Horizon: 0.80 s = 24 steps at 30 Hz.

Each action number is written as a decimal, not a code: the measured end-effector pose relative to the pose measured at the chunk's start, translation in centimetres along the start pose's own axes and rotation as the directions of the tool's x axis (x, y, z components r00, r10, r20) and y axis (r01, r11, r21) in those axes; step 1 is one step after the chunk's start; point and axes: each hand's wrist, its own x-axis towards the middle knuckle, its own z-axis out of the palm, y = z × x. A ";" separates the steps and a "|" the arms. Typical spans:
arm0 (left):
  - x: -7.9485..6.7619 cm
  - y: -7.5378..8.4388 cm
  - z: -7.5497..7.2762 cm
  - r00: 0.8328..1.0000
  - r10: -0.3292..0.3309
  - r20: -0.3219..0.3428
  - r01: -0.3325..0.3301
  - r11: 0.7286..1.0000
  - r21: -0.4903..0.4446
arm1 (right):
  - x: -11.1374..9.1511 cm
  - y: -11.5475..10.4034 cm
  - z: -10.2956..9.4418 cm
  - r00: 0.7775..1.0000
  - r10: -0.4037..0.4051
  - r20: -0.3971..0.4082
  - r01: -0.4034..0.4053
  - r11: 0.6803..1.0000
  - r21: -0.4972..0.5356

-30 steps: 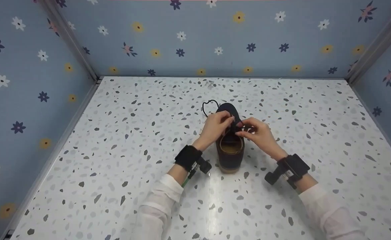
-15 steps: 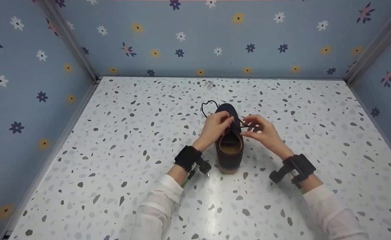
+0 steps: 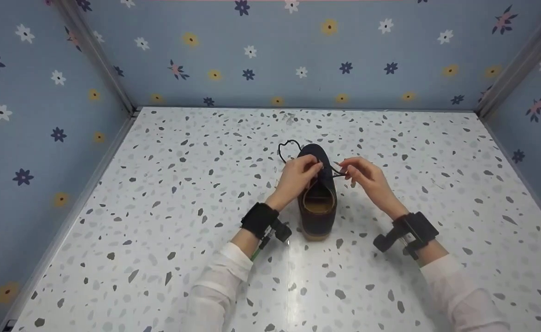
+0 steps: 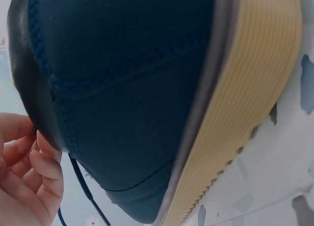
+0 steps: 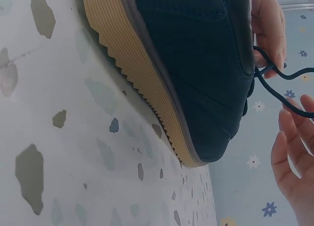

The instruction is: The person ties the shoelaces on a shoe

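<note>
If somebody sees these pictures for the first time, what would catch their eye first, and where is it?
Probably the dark blue lace-up shoe, standing near the middle of the speckled tabletop, toe pointing away from the person. Next come the hands: the left hand pinches the dark shoelace over the shoe's front, while the right hand is at the lace's right side. Behind stands a blue flowered wall panel.

No readable text, labels, brands, numbers or signs in any view.
</note>
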 end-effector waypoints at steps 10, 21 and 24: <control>-0.2 -0.1 -0.1 0.997 0.069 -0.035 -0.066 0.995 0.075 | 1.1 -0.3 -0.3 0.996 0.017 -0.088 -0.023 0.998 -0.065; -0.2 -0.3 -0.1 0.991 0.110 -0.079 -0.099 0.986 0.132 | 2.1 -0.5 -0.8 0.996 0.021 -0.082 -0.029 0.994 -0.103; -0.3 -0.3 -0.2 0.987 0.132 -0.087 -0.119 0.984 0.133 | 2.3 -0.6 -0.9 0.996 0.029 -0.079 -0.038 0.993 -0.113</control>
